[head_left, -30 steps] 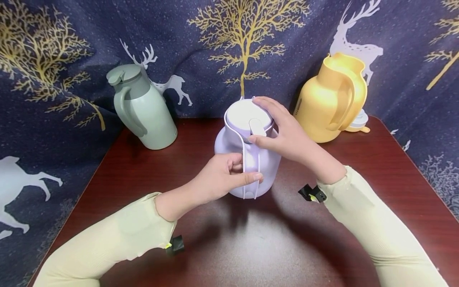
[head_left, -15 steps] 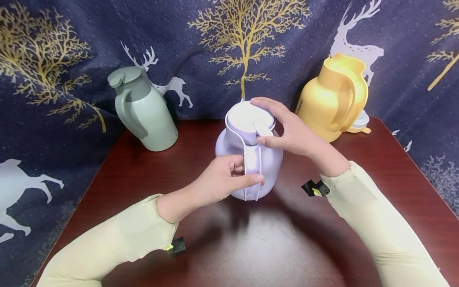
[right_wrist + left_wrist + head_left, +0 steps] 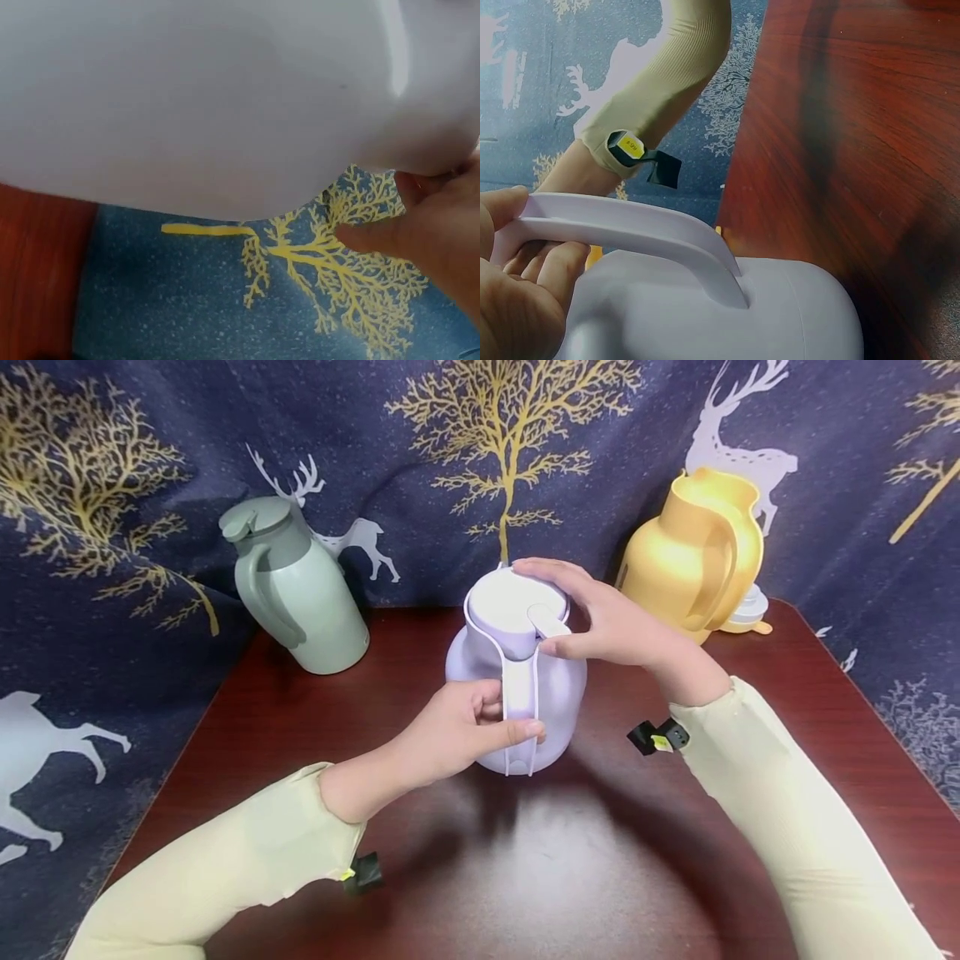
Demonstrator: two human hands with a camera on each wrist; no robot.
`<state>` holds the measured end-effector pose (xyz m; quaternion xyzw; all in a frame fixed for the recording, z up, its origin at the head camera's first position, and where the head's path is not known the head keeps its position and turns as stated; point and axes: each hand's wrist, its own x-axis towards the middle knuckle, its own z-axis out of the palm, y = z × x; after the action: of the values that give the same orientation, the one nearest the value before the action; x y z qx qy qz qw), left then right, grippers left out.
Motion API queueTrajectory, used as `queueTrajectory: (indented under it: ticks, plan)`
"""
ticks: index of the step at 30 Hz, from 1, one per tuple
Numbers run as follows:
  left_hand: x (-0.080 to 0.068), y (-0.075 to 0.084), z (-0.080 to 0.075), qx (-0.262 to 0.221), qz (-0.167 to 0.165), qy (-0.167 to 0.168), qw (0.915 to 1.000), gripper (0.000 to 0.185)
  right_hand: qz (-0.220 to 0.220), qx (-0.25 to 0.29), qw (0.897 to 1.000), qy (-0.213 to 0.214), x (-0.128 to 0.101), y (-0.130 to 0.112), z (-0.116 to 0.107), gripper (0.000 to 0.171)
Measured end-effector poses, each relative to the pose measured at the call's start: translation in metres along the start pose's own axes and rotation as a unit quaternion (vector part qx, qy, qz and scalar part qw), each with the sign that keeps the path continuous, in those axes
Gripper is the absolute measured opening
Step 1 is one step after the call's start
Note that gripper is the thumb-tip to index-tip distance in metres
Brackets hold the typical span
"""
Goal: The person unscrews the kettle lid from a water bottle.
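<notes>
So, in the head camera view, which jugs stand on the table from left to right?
Sage-green plastic jug with lid → lilac plastic jug with white lid, held by both hands → yellow plastic jug without lid.

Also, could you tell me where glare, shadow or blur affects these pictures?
Head view: soft glare on the table before the lilac jug, arm shadows beside it. Right wrist view: the jug fills the frame, blurred. Left wrist view: left hand soft, handle sharper.
</notes>
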<state>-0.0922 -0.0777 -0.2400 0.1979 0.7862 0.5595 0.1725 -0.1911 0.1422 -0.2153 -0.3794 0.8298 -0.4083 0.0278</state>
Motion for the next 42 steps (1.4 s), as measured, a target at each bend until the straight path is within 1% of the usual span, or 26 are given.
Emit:
queueTrajectory:
  ticks: [2, 4, 8, 10, 13, 15, 17, 21, 25, 28, 30, 31, 33, 34, 36, 37, 38, 40, 42]
  plan:
    - [0.0, -0.002, 0.0, -0.005, 0.0, -0.001, 1.0, 0.029, 0.002, 0.015, 1.0, -0.017, 0.002, 0.002, -0.002, 0.078]
    - [0.0, -0.002, 0.0, -0.012, -0.006, -0.003, 0.9999, 0.03, 0.002, 0.018, 0.999, -0.035, 0.003, 0.003, -0.005, 0.08]
    - [0.0, -0.002, 0.0, -0.011, -0.01, 0.001, 0.9999, 0.029, 0.001, 0.024, 0.997, -0.072, 0.007, 0.003, -0.013, 0.083]
    - [-0.001, -0.001, 0.0, -0.012, -0.01, 0.002, 0.9999, 0.029, 0.005, 0.06, 0.994, -0.088, 0.008, 0.003, -0.015, 0.083]
    - [0.001, -0.002, 0.0, -0.02, -0.02, 0.001, 0.9996, 0.031, 0.01, 0.119, 0.986, -0.113, 0.01, 0.007, -0.018, 0.083]
    - [0.002, -0.003, 0.0, -0.024, -0.027, -0.001, 0.9994, 0.033, 0.01, 0.14, 0.981, -0.13, 0.011, 0.009, -0.021, 0.084]
    - [0.002, -0.004, 0.0, -0.023, -0.032, -0.002, 0.9992, 0.034, 0.001, 0.139, 0.979, -0.149, 0.012, 0.011, -0.024, 0.085]
    - [0.0, -0.002, -0.002, -0.021, -0.026, -0.006, 0.9994, 0.033, -0.01, 0.127, 0.975, -0.18, 0.017, 0.013, -0.03, 0.084]
    - [0.0, -0.002, -0.003, -0.024, -0.018, -0.008, 0.9995, 0.032, -0.008, 0.127, 0.972, -0.198, 0.02, 0.015, -0.034, 0.084]
    - [0.001, -0.003, -0.003, -0.02, -0.016, -0.007, 0.9997, 0.032, -0.005, 0.126, 0.972, -0.2, 0.019, 0.015, -0.035, 0.085]
    - [0.003, -0.004, -0.002, -0.019, -0.016, -0.006, 0.9997, 0.031, 0.004, 0.138, 0.972, -0.189, 0.017, 0.014, -0.035, 0.088]
    - [0.003, -0.004, -0.002, -0.019, -0.014, -0.006, 0.9997, 0.03, 0.01, 0.147, 0.973, -0.176, 0.014, 0.013, -0.034, 0.089]
    - [0.004, -0.004, -0.001, -0.022, -0.012, -0.005, 0.9997, 0.03, 0.021, 0.166, 0.977, -0.135, 0.007, 0.009, -0.031, 0.088]
    - [0.004, -0.004, -0.001, -0.023, -0.012, -0.006, 0.9997, 0.03, 0.034, 0.161, 0.981, -0.107, 0.003, 0.006, -0.028, 0.088]
    - [0.004, -0.005, 0.0, -0.022, -0.013, -0.006, 0.9997, 0.03, 0.058, 0.128, 0.989, -0.045, -0.005, 0.0, -0.021, 0.084]
    - [0.004, -0.005, 0.0, -0.021, -0.015, -0.006, 0.9996, 0.03, 0.076, 0.1, 0.992, -0.013, -0.009, -0.003, -0.017, 0.081]
    - [0.003, -0.005, 0.0, -0.021, -0.017, -0.005, 0.9996, 0.031, 0.093, 0.073, 0.993, 0.018, -0.012, -0.006, -0.013, 0.077]
    - [0.002, -0.005, 0.0, -0.02, -0.022, -0.003, 0.9996, 0.031, 0.125, 0.018, 0.99, 0.07, -0.015, -0.011, -0.005, 0.069]
    - [0.001, -0.005, -0.001, -0.018, -0.026, 0.001, 0.9995, 0.031, 0.12, -0.016, 0.987, 0.108, -0.017, -0.012, 0.002, 0.062]
